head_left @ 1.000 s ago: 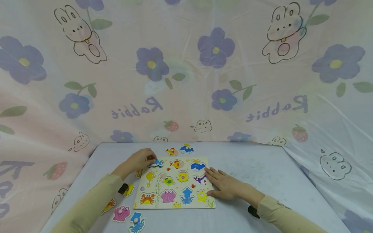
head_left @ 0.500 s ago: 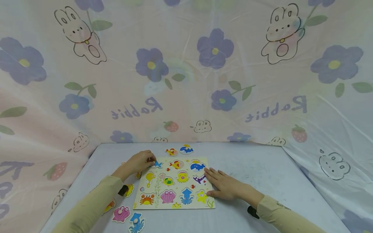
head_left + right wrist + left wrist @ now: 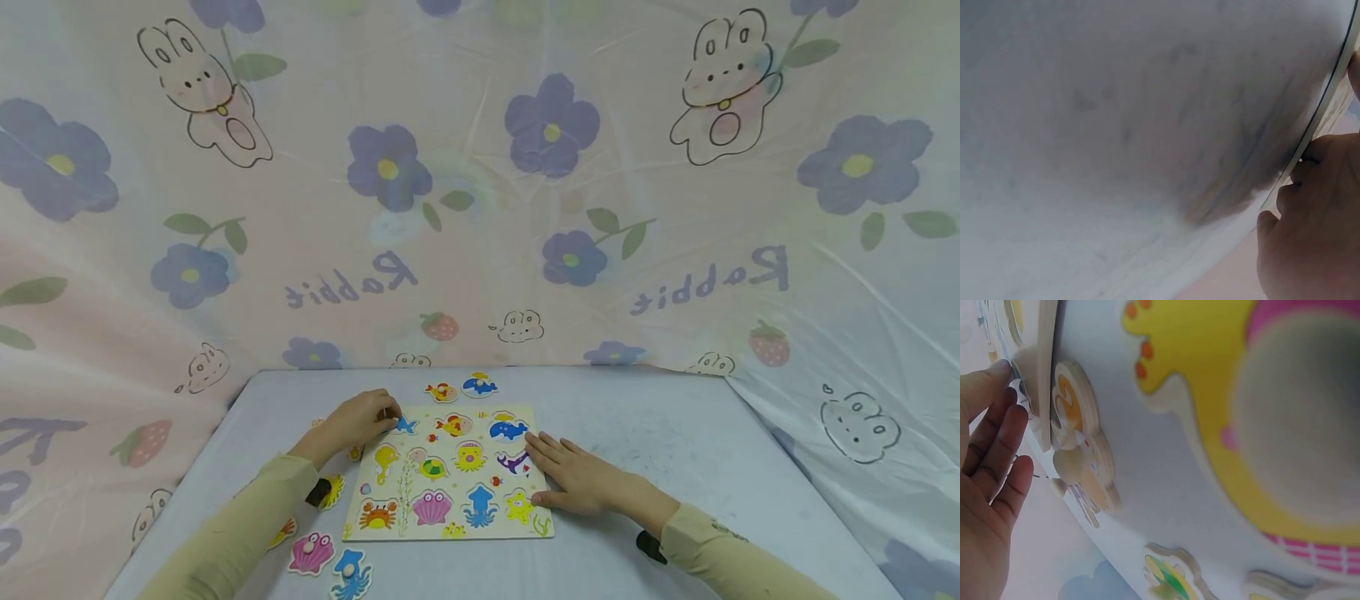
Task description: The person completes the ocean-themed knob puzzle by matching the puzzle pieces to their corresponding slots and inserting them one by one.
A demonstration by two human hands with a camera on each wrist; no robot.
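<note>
My left hand pinches a blue shark-like puzzle piece at the far left corner of the sea-animal puzzle board. Fingers and thumb cover part of that piece. It looks to lie about level with the board; whether it is fully seated I cannot tell. In the left wrist view, the left hand has its thumb and fingertips together at the board's edge. My right hand lies flat with spread fingers on the board's right edge, its fingertips beside the whale and purple animal pictures.
Loose knobbed pieces lie around the board: a red-yellow fish and blue whale behind, a pink shell and blue squid at front left. A yellow piece is partly hidden by the left wrist. A patterned cloth hangs behind the table.
The blue piece, tilted and raised a second ago, has come down to lie nearly level. My left hand shifted slightly with it. The right hand has stayed in place.
</note>
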